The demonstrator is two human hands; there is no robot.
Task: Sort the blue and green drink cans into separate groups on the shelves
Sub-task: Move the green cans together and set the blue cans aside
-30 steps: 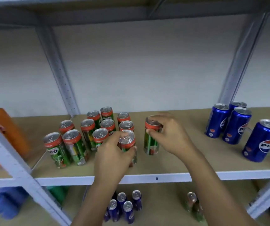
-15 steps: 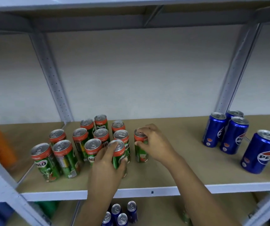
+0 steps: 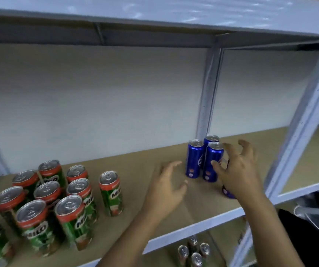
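Note:
Several green Milo cans [image 3: 70, 218] stand grouped at the left of the brown shelf board [image 3: 203, 205]; one green can [image 3: 111, 192] stands a little apart on their right. Three blue cans [image 3: 213, 162] stand together near the back post. A fourth blue can [image 3: 228, 192] is mostly hidden behind my right hand [image 3: 237, 170], whose fingers are spread around it; I cannot tell whether they touch it. My left hand [image 3: 166, 187] hovers above the board with relaxed fingers, left of the blue cans, holding nothing.
A grey upright post [image 3: 299, 141] stands close on the right and a back post [image 3: 207, 93] rises behind the blue cans. The upper shelf [image 3: 154, 12] hangs overhead. More cans [image 3: 193, 251] stand on the lower shelf. White cords [image 3: 313, 211] lie at lower right.
Both hands let go of the green cans and moved right toward the blue cans. The view swung right with them, so the green group now sits at the lower left.

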